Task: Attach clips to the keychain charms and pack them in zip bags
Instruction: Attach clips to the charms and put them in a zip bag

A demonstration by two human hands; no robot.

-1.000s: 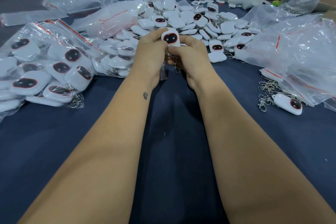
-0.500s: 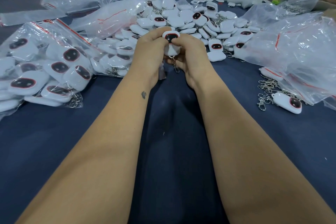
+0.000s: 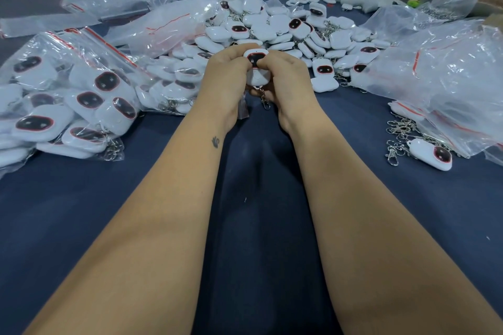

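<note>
- Currently both hands meet at the middle of the counter point(image 3: 81, 212), just in front of the loose pile of charms point(image 3: 285, 27).
- Left hand point(image 3: 226, 73): fingers curled round the left side of one white charm point(image 3: 255, 65), thumb near its dark face. Right hand point(image 3: 283, 76): curled round the right side, thumb tip pressing on the face.
- Charm sits directly between the two hands, equally near to each; neither has to reach.
- Long axis runs away from the person: face end far and up, loop end near and down, tilted toward the camera.
- Metal clip point(image 3: 264, 99) hangs from the near end, below the right hand's palm; looks attached, though the join is partly hidden.
- Judgement: next step is bagging. Filled zip bags point(image 3: 68, 106) lie to the left, empty bags point(image 3: 449, 68) to the right, both well apart from the hands.
- Another clipped charm point(image 3: 432, 153) lies at the right, beside loose clips point(image 3: 400, 130).
</note>
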